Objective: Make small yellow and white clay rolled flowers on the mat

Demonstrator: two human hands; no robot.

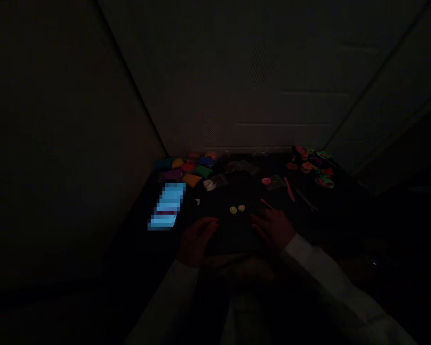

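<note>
The scene is very dark. My left hand (197, 239) rests on a dark surface (237, 235), fingers pointing forward and lying loosely, nothing visible in them. My right hand (273, 229) lies beside it, fingers spread flat on the same surface. Both wrists show white sleeves. Just ahead of the hands sit two small round pieces, one yellow-green (233, 210) and one whitish (241, 208). A thin pink stick (266, 203) lies close to my right fingertips.
Several coloured clay packets (188, 168) lie at the back left. A lit blue screen (167, 207) glows on the left. Coloured shapes (312, 166) cluster back right, with a red tool (289, 189) nearby. Walls close in behind and on both sides.
</note>
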